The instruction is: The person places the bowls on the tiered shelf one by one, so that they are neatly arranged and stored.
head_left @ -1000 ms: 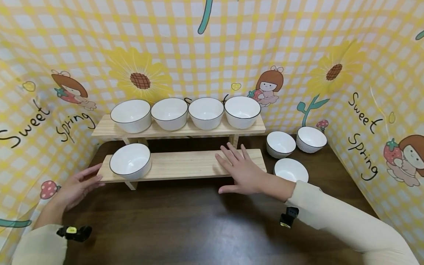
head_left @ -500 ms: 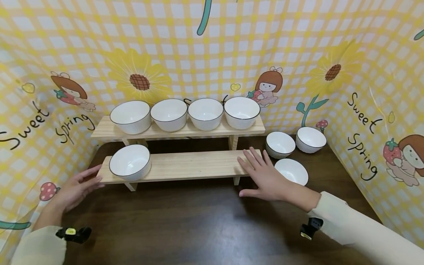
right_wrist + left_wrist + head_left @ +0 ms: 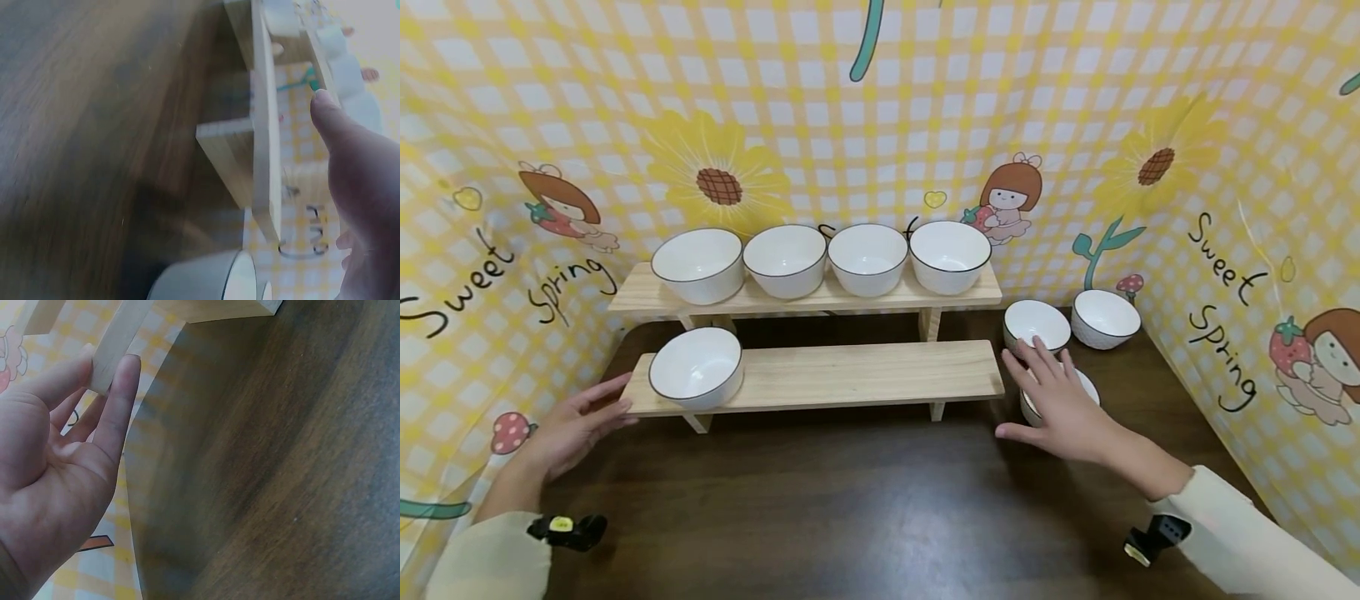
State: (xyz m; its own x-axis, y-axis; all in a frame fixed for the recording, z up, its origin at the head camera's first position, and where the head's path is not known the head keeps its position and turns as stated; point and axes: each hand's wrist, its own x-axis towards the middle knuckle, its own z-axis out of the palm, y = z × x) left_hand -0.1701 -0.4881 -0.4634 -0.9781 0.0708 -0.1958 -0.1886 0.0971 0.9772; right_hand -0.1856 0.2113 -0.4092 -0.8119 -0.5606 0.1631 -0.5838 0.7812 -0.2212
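At the left, my left hand (image 3: pixel 576 429) pinches the end of the lower board of a two-tier wooden shelf (image 3: pixel 865 372). The left wrist view shows thumb and fingers on either side of the board end (image 3: pixel 119 353). One white bowl with a dark rim (image 3: pixel 696 367) stands at the left of that board. My right hand (image 3: pixel 1063 412), fingers spread, is held over a white bowl (image 3: pixel 1088 392) on the table and partly hides it. Just behind the fingertips is a second bowl (image 3: pixel 1036 318). In the right wrist view a bowl (image 3: pixel 194 278) shows below the hand.
Several white bowls (image 3: pixel 867 258) stand in a row on the upper board (image 3: pixel 820 302). A textured white bowl (image 3: pixel 1105 318) sits at the back right on the dark wooden table (image 3: pixel 820 492). Yellow checked cloth (image 3: pixel 865 133) encloses the back and sides.
My right hand has moved right, from over the lower board's right part to over the bowls on the table. The left hand has kept its place on the board end.
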